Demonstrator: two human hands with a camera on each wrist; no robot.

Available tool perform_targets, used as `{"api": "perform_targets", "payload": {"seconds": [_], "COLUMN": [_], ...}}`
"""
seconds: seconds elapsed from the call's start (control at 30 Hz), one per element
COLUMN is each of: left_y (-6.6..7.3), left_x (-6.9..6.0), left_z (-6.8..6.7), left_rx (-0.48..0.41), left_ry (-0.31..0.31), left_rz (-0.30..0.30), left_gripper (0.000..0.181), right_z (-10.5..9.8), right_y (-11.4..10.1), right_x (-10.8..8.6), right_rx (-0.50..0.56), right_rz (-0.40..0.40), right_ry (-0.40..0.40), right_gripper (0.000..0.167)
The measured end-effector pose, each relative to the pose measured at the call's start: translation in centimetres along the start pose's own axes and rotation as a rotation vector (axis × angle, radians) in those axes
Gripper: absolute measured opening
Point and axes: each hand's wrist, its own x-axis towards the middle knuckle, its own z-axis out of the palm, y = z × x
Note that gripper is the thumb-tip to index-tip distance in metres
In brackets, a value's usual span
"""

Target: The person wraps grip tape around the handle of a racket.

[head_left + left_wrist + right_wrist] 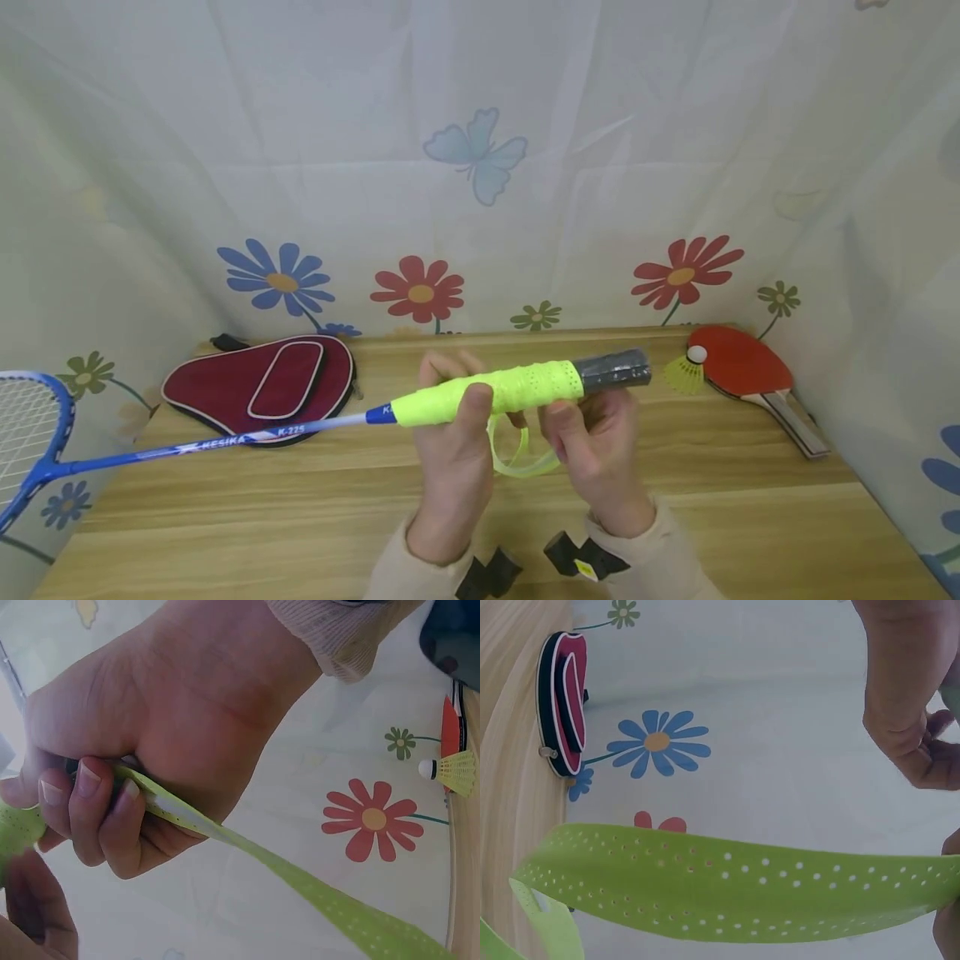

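Wood-grain tabletop (300, 525) meets a flower-printed curtain (337, 125) at its far edge. Above the tabletop, the badminton racket (225, 444) is held with its handle toward the person's right and its head cut by the frame's left edge. The left hand (453, 450) is clamped around the yellow-green wrap (536, 386); the right hand (603, 450) has its fingers curled on the free strip (727, 885), just below the black handle end (611, 372). Caution: the strip hangs in a slack loop and narrows near the right fingers; a twist there could produce a ridged turn. Reduced tension, or a slip of either hand, would likely loosen the turns. Uneven overlap could leave too little strip; its full length cannot be judged. A dark red bag (217, 383) lies behind the shaft, a possible obstruction if the racket is lowered. The shuttlecock (685, 375) and red paddle (738, 360) lie to the right, apart from the hands.
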Motion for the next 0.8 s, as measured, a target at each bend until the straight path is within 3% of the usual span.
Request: {"api": "perform_targets", "payload": {"seconds": [0.1, 0.17, 0.3, 0.4, 0.53, 0.8], "left_y": [0.1, 0.3, 0.7, 0.9, 1.0, 1.0], "left_x": [0.1, 0.2, 0.3, 0.3, 0.4, 0.7], "left_z": [0.1, 0.1, 0.2, 0.1, 0.1, -0.2], "left_rx": [-0.040, -0.117, -0.283, -0.308, -0.268, -0.193], "left_ry": [-0.034, -0.077, -0.211, -0.263, -0.260, -0.167], "left_rz": [-0.015, -0.042, -0.089, -0.114, -0.128, -0.197], "left_gripper": [0.031, 0.031, 0.047, 0.054, 0.041, 0.016], "right_z": [0.4, 0.6, 0.8, 0.8, 0.6, 0.3], "right_y": [0.1, 0.1, 0.1, 0.1, 0.1, 0.2], "right_x": [-0.1, -0.1, -0.2, -0.2, -0.2, -0.3], "right_rx": [0.015, 0.024, 0.053, 0.061, 0.055, -0.040], "right_rz": [0.002, 0.008, 0.051, 0.101, 0.131, 0.054], "right_ry": [0.011, 0.017, 0.031, 0.052, 0.081, 0.107], "right_gripper": [0.026, 0.028, 0.033, 0.034, 0.029, 0.018]}}
